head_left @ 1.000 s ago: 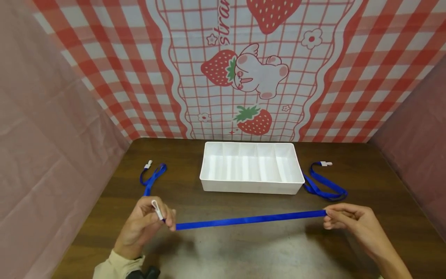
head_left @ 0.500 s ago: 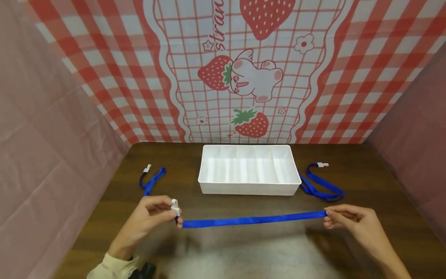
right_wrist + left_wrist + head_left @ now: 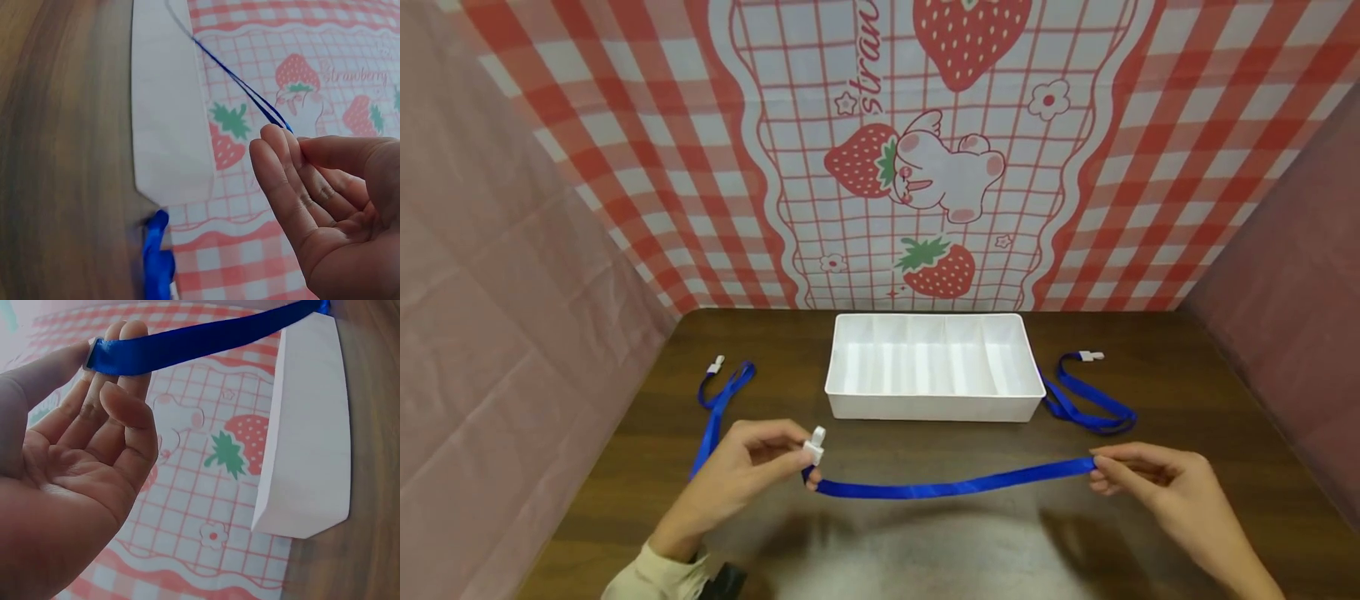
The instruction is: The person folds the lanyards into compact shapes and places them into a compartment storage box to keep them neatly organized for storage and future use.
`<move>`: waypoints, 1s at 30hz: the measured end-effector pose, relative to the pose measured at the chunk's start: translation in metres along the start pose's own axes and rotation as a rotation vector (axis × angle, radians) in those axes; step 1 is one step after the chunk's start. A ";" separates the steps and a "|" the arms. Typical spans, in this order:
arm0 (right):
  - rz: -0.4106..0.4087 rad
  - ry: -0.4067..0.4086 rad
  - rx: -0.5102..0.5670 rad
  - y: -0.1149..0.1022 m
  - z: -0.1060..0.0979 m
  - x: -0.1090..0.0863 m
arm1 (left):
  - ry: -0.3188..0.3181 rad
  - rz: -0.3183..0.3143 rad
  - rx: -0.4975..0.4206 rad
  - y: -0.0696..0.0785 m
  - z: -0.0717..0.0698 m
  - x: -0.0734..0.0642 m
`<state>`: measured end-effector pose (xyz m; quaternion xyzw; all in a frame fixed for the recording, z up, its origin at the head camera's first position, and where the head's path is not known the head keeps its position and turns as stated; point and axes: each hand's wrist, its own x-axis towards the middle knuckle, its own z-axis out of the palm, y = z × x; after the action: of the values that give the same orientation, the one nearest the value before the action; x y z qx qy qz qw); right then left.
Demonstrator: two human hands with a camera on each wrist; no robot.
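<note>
A blue lanyard (image 3: 917, 491) hangs in a shallow sag between the two hands, above the table. My left hand (image 3: 741, 471) pinches its clip end between thumb and fingers, and the white plastic clip (image 3: 815, 447) points up from the fingertips. At the other end, my right hand (image 3: 1172, 487) pinches the folded strap with thumb and fingertips. In the right wrist view the lanyard (image 3: 240, 84) appears edge-on as two thin layers. The left wrist view shows the strap (image 3: 187, 347) running flat from the left fingertips.
A white divided tray (image 3: 931, 407) stands at the back of the brown table (image 3: 782, 350). One blue lanyard (image 3: 718, 412) lies to the left, partly behind the left hand. Another blue lanyard (image 3: 1101, 398) lies folded right of the tray. A strawberry-print cloth (image 3: 700, 167) hangs behind.
The left hand has moved right, closer to the right hand, and the taut strap has slackened into a sag. The clip has turned upright. The right hand has hardly moved.
</note>
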<state>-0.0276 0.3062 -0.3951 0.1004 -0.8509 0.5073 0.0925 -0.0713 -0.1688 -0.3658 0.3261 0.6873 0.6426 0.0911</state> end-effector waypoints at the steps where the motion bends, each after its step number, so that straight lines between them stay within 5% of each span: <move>1: -0.008 0.001 -0.010 -0.003 0.001 0.000 | -0.003 -0.003 0.004 0.001 0.001 0.001; 15: -0.074 -0.027 -0.041 -0.033 0.013 0.001 | -0.072 0.048 -0.044 0.008 0.017 0.017; 30: -0.137 -0.146 0.134 -0.059 0.041 0.010 | -0.179 0.047 -0.142 0.006 0.044 0.042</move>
<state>-0.0241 0.2423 -0.3617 0.2007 -0.8107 0.5469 0.0578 -0.0781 -0.1091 -0.3550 0.3911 0.6211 0.6600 0.1600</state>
